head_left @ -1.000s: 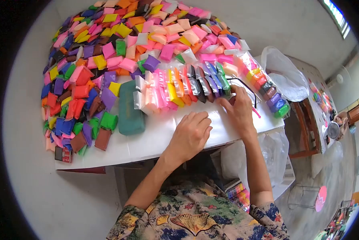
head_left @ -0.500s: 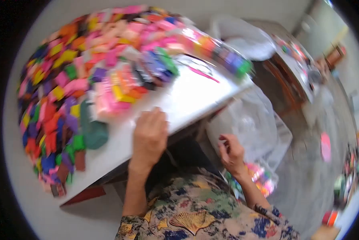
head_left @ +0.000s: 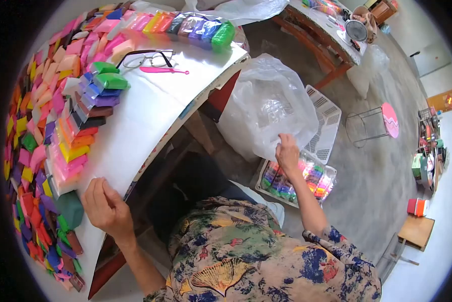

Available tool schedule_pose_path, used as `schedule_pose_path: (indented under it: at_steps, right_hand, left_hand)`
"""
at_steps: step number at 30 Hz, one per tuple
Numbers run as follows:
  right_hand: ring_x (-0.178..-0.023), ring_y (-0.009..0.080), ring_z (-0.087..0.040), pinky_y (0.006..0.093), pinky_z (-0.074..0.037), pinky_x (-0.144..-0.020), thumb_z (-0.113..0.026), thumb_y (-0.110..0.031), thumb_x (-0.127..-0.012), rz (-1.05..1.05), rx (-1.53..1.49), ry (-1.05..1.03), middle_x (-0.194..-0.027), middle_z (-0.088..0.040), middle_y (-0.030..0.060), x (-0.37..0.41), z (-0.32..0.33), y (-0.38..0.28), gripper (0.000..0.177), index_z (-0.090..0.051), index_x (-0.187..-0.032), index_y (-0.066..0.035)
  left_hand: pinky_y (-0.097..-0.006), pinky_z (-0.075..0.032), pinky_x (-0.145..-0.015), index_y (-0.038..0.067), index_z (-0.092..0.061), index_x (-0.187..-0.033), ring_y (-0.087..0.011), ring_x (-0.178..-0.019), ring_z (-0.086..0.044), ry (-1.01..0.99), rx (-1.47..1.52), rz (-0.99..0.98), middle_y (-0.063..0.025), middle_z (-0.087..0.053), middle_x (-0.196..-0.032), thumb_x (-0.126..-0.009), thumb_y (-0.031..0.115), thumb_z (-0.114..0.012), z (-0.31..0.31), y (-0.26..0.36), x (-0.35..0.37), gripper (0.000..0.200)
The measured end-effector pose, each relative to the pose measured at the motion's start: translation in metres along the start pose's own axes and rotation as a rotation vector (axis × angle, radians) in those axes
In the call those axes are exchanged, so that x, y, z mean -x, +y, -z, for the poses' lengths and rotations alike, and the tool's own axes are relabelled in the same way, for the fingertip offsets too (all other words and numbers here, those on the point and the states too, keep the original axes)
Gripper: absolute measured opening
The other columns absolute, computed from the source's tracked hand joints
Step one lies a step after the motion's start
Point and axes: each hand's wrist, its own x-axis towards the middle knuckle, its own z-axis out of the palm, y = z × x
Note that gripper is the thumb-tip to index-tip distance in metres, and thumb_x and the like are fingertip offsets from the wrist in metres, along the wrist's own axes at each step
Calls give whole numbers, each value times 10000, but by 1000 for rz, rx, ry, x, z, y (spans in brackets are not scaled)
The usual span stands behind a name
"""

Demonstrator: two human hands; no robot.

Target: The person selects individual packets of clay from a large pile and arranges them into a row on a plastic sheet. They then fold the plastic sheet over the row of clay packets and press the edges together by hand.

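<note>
My left hand [head_left: 106, 207] is over the near edge of the white table [head_left: 135, 113], its fingers curled together; whether anything small is inside is hidden. Beside it lie a dark green lump [head_left: 70, 210] and stacked rows of coloured packets [head_left: 67, 151]. My right hand [head_left: 288, 153] is at the rim of a large clear plastic bag [head_left: 271, 105], fingers bent and close together, and what they pinch, if anything, cannot be made out. Below that hand a white basket [head_left: 258, 187] holds bagged rows of coloured packets [head_left: 311, 176].
Glasses [head_left: 148, 60], a pink tool [head_left: 164, 70] and a long row of wrapped packets [head_left: 185, 27] lie on the table, beside a big heap of packets [head_left: 39, 110]. A white crate [head_left: 324, 121], a pink-topped stool [head_left: 390, 121] and another table with a fan [head_left: 355, 31] stand right.
The view has swung to the right, showing more floor and basket. My right hand has moved up to the plastic bag's rim. My left hand now appears lower and farther left, beside the green lump.
</note>
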Motion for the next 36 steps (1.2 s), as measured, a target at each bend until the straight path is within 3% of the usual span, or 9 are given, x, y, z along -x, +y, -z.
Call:
schedule_pose_path:
  at_steps: [4, 7, 13, 16, 19, 22, 25, 28, 36]
  right_hand:
    - [-1218, 350, -530, 437, -514, -897, -566, 48, -761, 158, 306, -55, -1317, -539, 184, -38, -41, 48, 505, -569, -1250, -76]
    - [-1198, 318, -526, 453, -516, -833, -582, 0, -789, 292, 333, -34, -1271, -543, 153, -53, -78, 75, 368, -580, -1152, -63]
    - [-1057, 324, -621, 459, -536, -793, -567, -60, -825, 158, 361, -498, -1097, -644, 158, -71, -115, 107, 194, -629, -1008, -64]
    - [-981, 328, -647, 462, -535, -791, -566, -66, -827, 156, 339, -478, -985, -664, 152, -72, -119, 111, 128, -644, -928, -58]
    - [-995, 328, -640, 473, -532, -800, -565, -70, -831, 79, 291, -446, -1010, -656, 158, -88, -120, 106, 91, -642, -874, -48]
    - [-1033, 359, -629, 485, -529, -814, -585, -106, -832, 142, 253, -302, -1185, -599, 208, -108, -135, 100, 110, -669, -874, -49]
    - [-1085, 379, -606, 477, -525, -860, -606, -178, -858, 162, 327, -436, -1347, -479, 240, -121, -158, 97, 196, -722, -982, -80]
    - [-1156, 370, -565, 482, -514, -906, -612, -238, -882, -41, 467, -558, -1412, -404, 230, -126, -184, 102, 274, -739, -1105, -141]
    - [-1201, 327, -532, 501, -502, -911, -587, -240, -896, -17, 513, -700, -1294, -537, 151, -123, -180, 111, 304, -733, -1110, -81]
  left_hand:
    - [-425, -500, -827, -61, -661, -980, -349, -881, -634, 6, -11, 39, -179, -685, -971, -912, -43, -583, -2, 0, 3, 106]
    - [-415, -503, -773, -68, -648, -971, -354, -844, -624, 14, -18, -3, -182, -672, -945, -868, -100, -586, -1, 3, -1, 124]
    - [-414, -505, -776, -74, -646, -972, -342, -844, -626, 14, -21, 7, -189, -674, -948, -871, -103, -578, -1, 2, 0, 126]
    - [-413, -506, -778, -75, -649, -975, -341, -850, -627, 0, -52, 30, -190, -675, -959, -876, -101, -572, -2, 3, 2, 128]
    - [-407, -506, -774, -78, -651, -981, -341, -857, -627, -11, -74, 17, -192, -674, -972, -878, -100, -569, -2, 2, 2, 133]
    - [-407, -506, -772, -81, -650, -986, -343, -863, -625, -21, -77, 18, -197, -672, -979, -883, -99, -563, -1, 1, 4, 136]
    - [-411, -507, -776, -87, -646, -992, -347, -865, -624, -36, -82, 26, -203, -670, -985, -887, -101, -556, 0, 2, 3, 139]
    - [-415, -508, -780, -95, -642, -999, -351, -869, -623, -42, -91, 31, -209, -669, -990, -888, -108, -546, 0, 2, 3, 147]
    - [-417, -504, -795, -100, -637, -1011, -354, -880, -622, -50, -72, 39, -213, -666, -999, -878, -119, -541, 0, 2, 4, 165]
